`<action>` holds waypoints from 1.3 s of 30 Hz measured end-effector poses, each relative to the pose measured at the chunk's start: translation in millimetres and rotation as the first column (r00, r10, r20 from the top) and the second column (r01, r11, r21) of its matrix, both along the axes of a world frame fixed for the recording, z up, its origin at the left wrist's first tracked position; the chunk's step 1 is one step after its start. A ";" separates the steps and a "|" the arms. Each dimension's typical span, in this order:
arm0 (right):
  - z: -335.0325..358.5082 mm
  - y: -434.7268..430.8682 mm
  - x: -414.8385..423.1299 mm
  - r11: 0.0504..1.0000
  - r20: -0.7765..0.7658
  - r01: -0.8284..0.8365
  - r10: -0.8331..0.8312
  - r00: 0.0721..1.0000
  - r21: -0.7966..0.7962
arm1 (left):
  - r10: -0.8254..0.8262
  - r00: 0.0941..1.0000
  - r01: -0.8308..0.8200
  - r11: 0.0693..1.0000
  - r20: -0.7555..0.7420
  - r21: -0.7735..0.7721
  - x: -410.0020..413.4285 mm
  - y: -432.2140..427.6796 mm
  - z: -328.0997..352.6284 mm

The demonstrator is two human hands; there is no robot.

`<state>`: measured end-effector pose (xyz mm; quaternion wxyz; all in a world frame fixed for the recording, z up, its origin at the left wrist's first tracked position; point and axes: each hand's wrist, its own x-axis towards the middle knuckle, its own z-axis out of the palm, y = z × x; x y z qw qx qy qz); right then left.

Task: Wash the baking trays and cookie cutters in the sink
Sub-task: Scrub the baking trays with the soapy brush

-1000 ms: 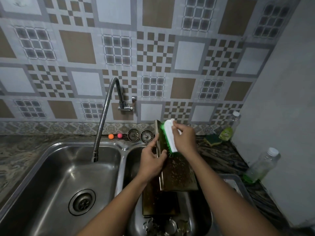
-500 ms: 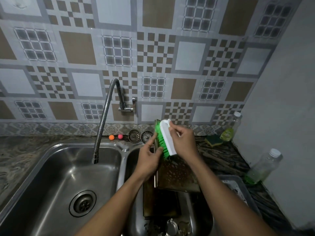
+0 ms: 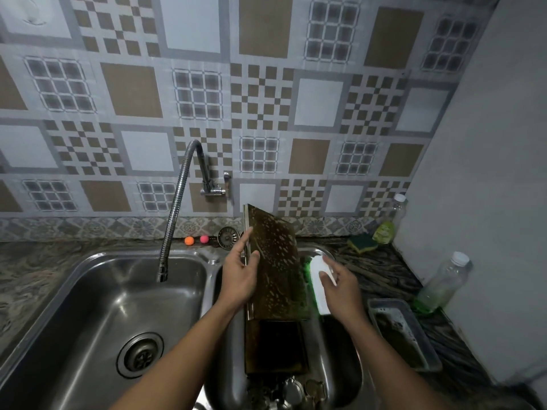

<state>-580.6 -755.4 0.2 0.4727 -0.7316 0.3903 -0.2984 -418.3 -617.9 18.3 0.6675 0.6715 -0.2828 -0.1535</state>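
A dark, soap-flecked baking tray [image 3: 275, 261] stands tilted upright over the right sink basin [image 3: 349, 377]. My left hand [image 3: 241, 273] grips its left edge. My right hand [image 3: 340, 288] holds a white scrub brush with green bristles [image 3: 318, 284] beside the tray's right edge. A second dark tray [image 3: 273, 347] lies flat in the basin below. Several metal cookie cutters [image 3: 291, 390] sit at the basin's near end.
The left basin [image 3: 97, 315] has a drain and a flexible tap [image 3: 173, 214] hanging over it. On the right counter sit a grey tray [image 3: 398, 329], a sponge [image 3: 362, 241], and two clear bottles [image 3: 441, 287], one [image 3: 387, 224] in the corner. Two strainer plugs [image 3: 228, 236] and small balls rest behind the sink.
My right hand has carried the brush from the tray's top left edge down to its right side. The tray's face now shows fully, turned toward me.
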 end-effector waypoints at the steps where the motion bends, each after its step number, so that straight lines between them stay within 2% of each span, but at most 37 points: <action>1: 4.7 0.4 2.4 1.000 -0.010 -0.028 0.028 1.000 0.011 | 0.001 0.999 -0.003 1.000 0.052 0.025 0.3 -0.7 -3.8; 5: 29.3 15.3 14.8 0.993 -0.042 -0.111 0.109 0.993 -0.044 | -0.034 0.994 0.025 0.995 0.101 0.096 -8.6 -0.2 0.2; 8: 40.2 35.6 17.0 0.962 -0.146 -0.218 0.194 0.970 -0.166 | -0.069 0.996 0.062 0.992 0.060 0.114 -19.5 3.2 9.1; 12: 35.0 58.0 18.0 0.910 -0.262 -0.353 0.294 0.919 -0.217 | -0.099 0.995 0.098 0.989 0.005 0.113 -34.4 3.6 13.5; 15: 27.3 68.6 15.7 0.902 -0.317 -0.272 0.164 0.934 -0.334 | -0.164 0.985 0.169 0.978 -0.050 0.125 -45.0 2.6 20.0; 17: 25.3 72.8 11.4 0.899 -0.271 -0.147 0.033 0.962 -0.413 | -0.230 0.960 0.244 0.967 -0.160 0.074 -52.9 0.5 27.6; 19: 23.8 72.9 4.4 0.897 -0.205 -0.052 -0.044 0.978 -0.440 | -0.303 0.930 0.319 0.947 -0.207 0.046 -57.1 1.4 28.6; 21: 20.6 70.4 -3.9 0.913 -0.160 -0.005 -0.067 0.985 -0.408 | -0.281 0.952 0.296 0.946 -0.122 0.132 -56.0 5.3 18.9; 23: 16.0 69.3 -14.8 0.940 -0.132 0.010 -0.058 0.990 -0.341 | -0.144 0.989 0.132 0.954 0.025 0.269 -53.6 15.3 0.9; 26: 4.5 67.9 -26.1 0.958 -0.040 0.039 -0.052 0.998 -0.285 | 0.006 0.980 -0.097 0.888 0.200 0.450 -53.7 34.3 -26.9; 28: -4.1 64.0 -28.8 0.972 0.036 0.084 -0.078 0.996 -0.217 | 0.005 0.985 -0.091 0.867 0.174 0.491 -53.4 44.2 -43.5; 31: -13.8 56.0 -30.6 0.980 0.099 0.157 -0.145 0.984 -0.124 | -0.016 0.998 -0.013 0.887 0.058 0.461 -54.3 53.8 -55.7; 34: -19.9 56.8 -31.5 0.988 0.093 0.148 -0.145 0.985 -0.032 | -0.012 0.997 -0.026 0.883 0.077 0.469 -56.7 61.9 -60.1; 39: -21.6 71.2 -14.5 0.994 0.074 0.100 -0.097 0.993 -0.035 | 0.002 0.999 -0.027 0.875 0.053 0.484 -44.2 86.0 -52.9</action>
